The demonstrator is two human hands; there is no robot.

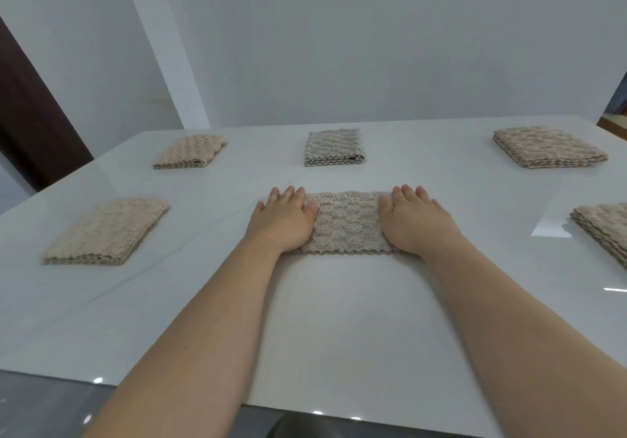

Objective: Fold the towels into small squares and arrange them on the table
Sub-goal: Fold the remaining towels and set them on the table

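A folded grey-beige towel [346, 223] lies at the middle of the white table [322, 319]. My left hand [286, 218] presses flat on its left end and my right hand [412, 218] presses flat on its right end, fingers straight and pointing away from me. Several other folded towels lie around it: one at the near left [107, 230], one at the far left [190, 152], a greyer one at the far middle [334, 147], one at the far right [548, 147] and one at the right edge of view [604, 229].
The table's near edge [203, 400] runs across the bottom of the view. A white wall [339, 47] stands behind the table, and a dark door frame [30, 115] is at the far left.
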